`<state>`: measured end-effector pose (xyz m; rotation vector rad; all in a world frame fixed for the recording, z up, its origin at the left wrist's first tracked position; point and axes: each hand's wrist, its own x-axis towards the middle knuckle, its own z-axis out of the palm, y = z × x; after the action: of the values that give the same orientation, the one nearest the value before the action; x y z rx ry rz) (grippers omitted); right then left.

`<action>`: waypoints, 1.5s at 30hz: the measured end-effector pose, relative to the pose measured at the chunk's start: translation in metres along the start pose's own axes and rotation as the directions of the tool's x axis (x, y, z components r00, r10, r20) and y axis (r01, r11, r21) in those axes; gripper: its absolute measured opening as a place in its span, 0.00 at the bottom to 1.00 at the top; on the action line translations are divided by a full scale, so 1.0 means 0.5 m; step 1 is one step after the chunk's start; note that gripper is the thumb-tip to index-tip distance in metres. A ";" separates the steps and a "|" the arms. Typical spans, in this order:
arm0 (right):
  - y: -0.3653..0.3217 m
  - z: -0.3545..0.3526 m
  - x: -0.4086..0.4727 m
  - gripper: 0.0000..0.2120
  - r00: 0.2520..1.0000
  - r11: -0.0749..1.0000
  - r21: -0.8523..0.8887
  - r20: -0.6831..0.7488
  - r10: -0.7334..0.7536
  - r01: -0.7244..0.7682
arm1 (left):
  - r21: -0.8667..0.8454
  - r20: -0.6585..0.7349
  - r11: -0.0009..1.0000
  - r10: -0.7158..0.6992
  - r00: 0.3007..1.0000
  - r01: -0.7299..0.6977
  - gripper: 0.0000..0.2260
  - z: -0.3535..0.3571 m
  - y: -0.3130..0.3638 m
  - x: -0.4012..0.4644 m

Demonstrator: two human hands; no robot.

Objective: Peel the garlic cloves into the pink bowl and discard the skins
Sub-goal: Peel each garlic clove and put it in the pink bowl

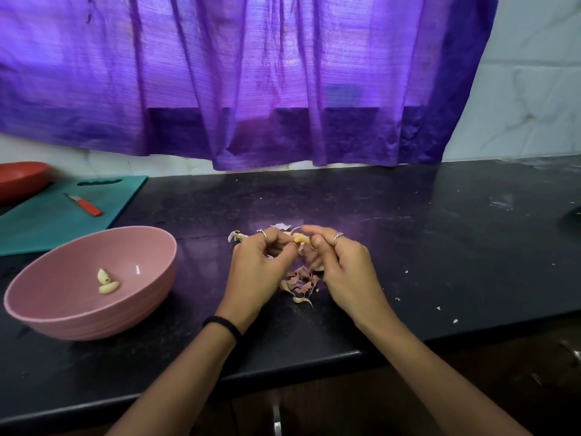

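No writing is being shown anywhere. Near the black counter (pixel 408 278) edge, a garlic clove (pixel 299 238) is being pinched between the curled fingers of the left hand (pixel 261 262) and right hand (pixel 342 265), above a heap of skins (pixel 300 283). Open counter is lying to the right. Two peeled cloves (pixel 107 282) are being held in the pink bowl (pixel 151 278) at left; beyond, a knife (pixel 84 204) is lying on a teal board (pixel 47 221).
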<state>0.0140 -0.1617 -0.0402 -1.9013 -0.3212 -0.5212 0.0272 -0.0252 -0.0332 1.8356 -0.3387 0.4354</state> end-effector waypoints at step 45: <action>-0.007 -0.020 0.000 0.10 0.974 0.826 0.530 0.000 0.226 -0.191 | 0.101 -0.007 0.989 0.113 0.994 -0.111 0.08 0.009 -0.001 -0.003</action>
<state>0.0106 -0.1696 -0.0343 -1.3556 -0.1846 -0.3013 0.0265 -0.0292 -0.0354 1.9169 -0.4196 0.5498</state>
